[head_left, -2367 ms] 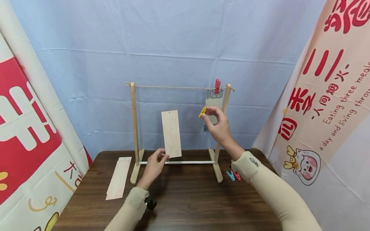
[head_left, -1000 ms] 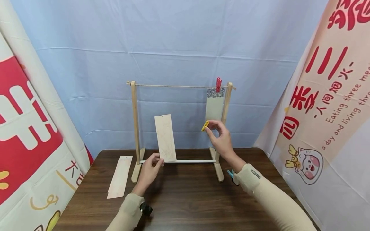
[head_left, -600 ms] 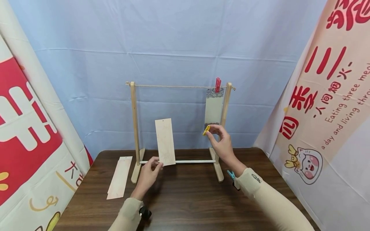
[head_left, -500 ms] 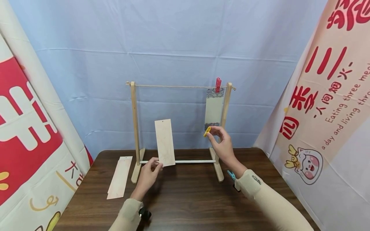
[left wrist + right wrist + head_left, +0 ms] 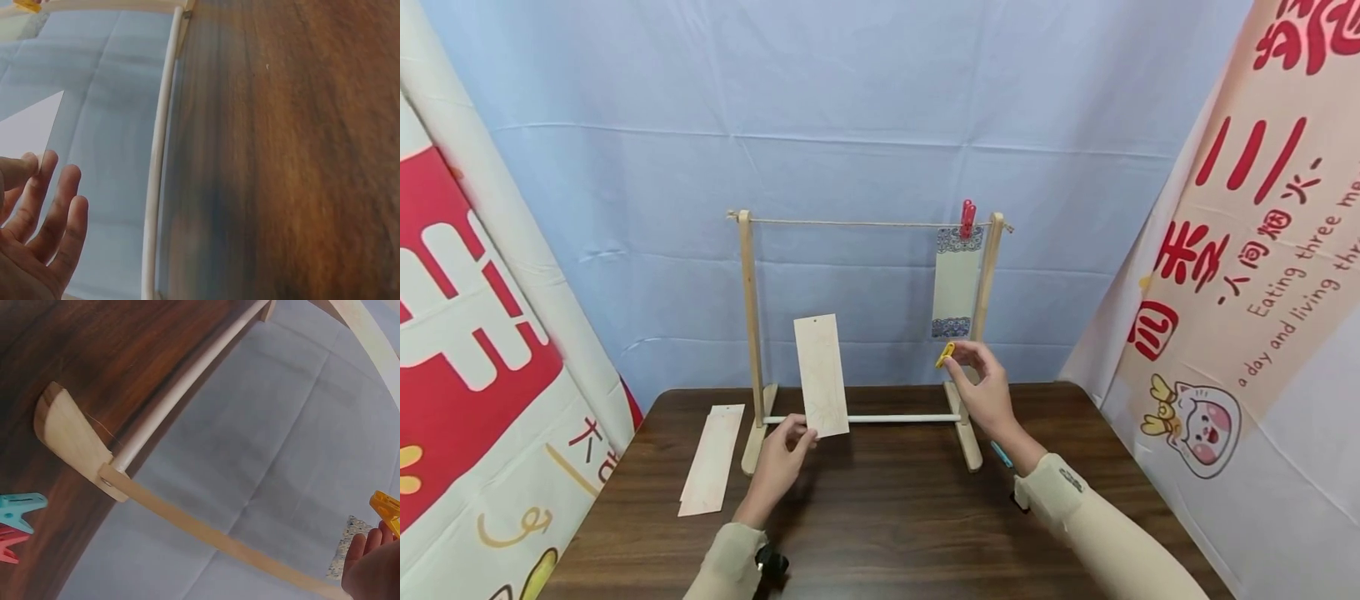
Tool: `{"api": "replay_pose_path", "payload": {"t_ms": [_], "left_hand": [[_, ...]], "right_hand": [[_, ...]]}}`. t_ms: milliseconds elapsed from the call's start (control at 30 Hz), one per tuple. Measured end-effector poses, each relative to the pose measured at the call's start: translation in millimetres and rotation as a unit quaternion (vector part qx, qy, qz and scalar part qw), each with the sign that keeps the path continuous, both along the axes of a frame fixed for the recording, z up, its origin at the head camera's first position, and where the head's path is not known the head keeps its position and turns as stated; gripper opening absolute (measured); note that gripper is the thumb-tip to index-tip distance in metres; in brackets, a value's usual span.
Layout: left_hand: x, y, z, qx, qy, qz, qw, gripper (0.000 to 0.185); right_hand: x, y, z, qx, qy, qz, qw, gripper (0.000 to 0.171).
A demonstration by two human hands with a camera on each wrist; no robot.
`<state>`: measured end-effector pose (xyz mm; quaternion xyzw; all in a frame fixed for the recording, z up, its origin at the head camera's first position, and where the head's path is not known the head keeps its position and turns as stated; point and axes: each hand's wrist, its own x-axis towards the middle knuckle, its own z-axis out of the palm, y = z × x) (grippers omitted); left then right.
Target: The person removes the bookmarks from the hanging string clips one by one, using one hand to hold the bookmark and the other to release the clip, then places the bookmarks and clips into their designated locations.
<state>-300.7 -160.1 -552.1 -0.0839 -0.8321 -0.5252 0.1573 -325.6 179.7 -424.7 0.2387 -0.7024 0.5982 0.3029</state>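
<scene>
Left grip (image 5: 778, 465) is pinching the lower left corner of a pale card (image 5: 821, 377), thumb pressing on fingers with only the card's thickness between them, while the right grip (image 5: 985, 392) is holding a yellow clip (image 5: 946, 355) between thumb and fingertips. Compared with a couple of seconds ago, both grips are sitting lower against the wooden rack (image 5: 750, 317) — the pale card is leaning slightly in front of the rack's left half, well below its cord (image 5: 857, 223), and the yellow clip is hovering just below the patterned card (image 5: 957, 283), which is hanging under a red clip (image 5: 967, 220) beside the rack's right post. That lowering is, by my judgement, leaving the pale card further from the cord — so fastening it there is looking undone. More pale cards (image 5: 711, 462) are lying on the surface (image 5: 887, 525) left of the rack; a blue clip (image 5: 1002, 454) and a pink clip (image 5: 10, 536) are lying by the rack's right foot
</scene>
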Motion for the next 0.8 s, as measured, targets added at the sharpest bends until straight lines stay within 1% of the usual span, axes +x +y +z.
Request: {"api": "replay_pose_path", "payload": {"t_ms": [300,433,533,667,800], "left_hand": [[5.5,-7,-2.4,0.022,0.005,0.008,0.9997,0.015],[8.3,-10,-5.4,0.018,0.002,0.012,0.9998,0.016],[8.5,-13,-7.4,0.018,-0.007,0.017,0.9997,0.014],[8.8,-17,-8.3,0.019,-0.006,0.021,0.9996,0.013],[10.9,-22,-7.6,0.015,-0.007,0.023,0.9996,0.011]], "right_hand": [[3.6,7,-12.4,0.003,-0.009,-0.006,1.000,0.031],[6.0,10,-19.9,0.007,-0.019,-0.015,1.000,0.031],[6.4,12,-25.1,0.012,-0.023,-0.018,1.000,0.031],[5.8,15,-31.7,0.016,-0.026,-0.023,0.999,0.031],[-4.0,22,-50.2,0.008,-0.031,-0.032,0.999,0.030]]}}
